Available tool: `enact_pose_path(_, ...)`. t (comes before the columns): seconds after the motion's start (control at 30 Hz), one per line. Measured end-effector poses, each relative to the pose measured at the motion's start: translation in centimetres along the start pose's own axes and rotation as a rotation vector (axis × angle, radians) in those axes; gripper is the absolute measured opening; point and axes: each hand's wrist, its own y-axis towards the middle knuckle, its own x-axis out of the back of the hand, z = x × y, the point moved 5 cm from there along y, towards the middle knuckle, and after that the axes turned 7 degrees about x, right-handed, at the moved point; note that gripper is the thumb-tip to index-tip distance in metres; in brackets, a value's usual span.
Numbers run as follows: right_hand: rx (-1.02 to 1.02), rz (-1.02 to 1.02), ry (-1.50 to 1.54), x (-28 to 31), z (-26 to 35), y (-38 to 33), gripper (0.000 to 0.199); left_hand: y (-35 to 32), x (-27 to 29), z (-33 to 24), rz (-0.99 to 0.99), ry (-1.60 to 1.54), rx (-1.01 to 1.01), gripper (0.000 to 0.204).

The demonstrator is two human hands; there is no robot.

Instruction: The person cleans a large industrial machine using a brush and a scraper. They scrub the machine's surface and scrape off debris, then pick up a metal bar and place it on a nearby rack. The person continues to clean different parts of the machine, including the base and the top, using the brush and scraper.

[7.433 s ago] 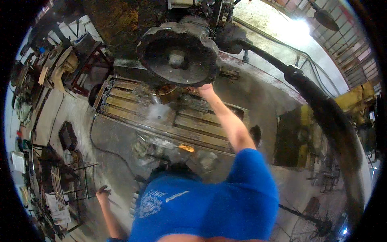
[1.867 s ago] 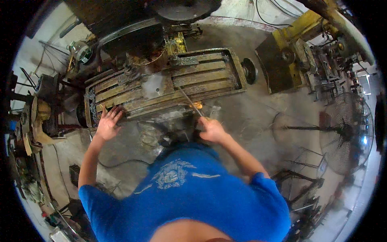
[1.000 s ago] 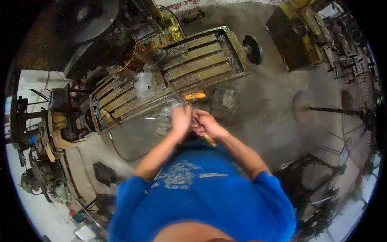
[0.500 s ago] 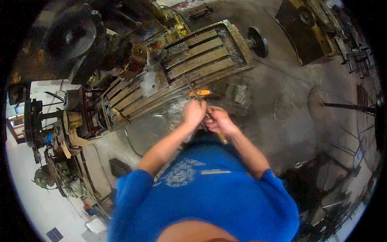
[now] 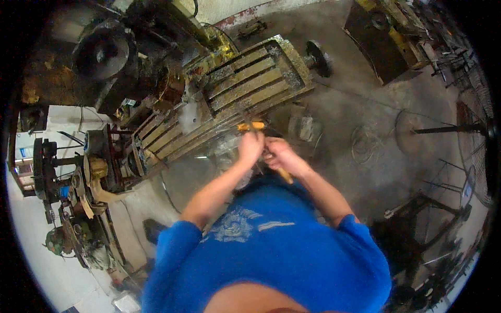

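Slanting from near right to far left, a long tool (image 5: 285, 176) lies before the blue shirt (image 5: 271, 250), tan handle nearest the body, dark end toward the slotted table (image 5: 253, 77). The left hand (image 5: 251, 147) curls around its shaft; the right hand (image 5: 282, 152) wraps it nearer the handle. Beyond the left knuckles sits an orange object (image 5: 244, 127).

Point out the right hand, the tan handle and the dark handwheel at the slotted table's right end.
Right hand (image 5: 282, 154), head view: back of hand.
Tan handle (image 5: 285, 176), head view: exposed length.
Dark handwheel (image 5: 319, 59), head view: its disc.
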Motion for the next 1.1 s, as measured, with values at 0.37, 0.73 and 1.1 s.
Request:
enact_pose_path(0.37,0.015,0.021,0.025,0.9,0.5,-0.4,0.013,-0.5,-0.1,-2.0,-0.012,-0.064,-0.035,0.034)
enact_pose_path(0.73,0.055,0.001,0.037,1.7,2.0,-0.4,0.01,0.6,-1.6,-2.7,0.019,-0.125,-0.076,0.029)
enact_pose_path(1.1,0.073,-0.073,0.066,1.9,2.0,-0.4,0.008,1.0,-1.9,-3.2,-0.019,-0.005,-0.13,0.031)
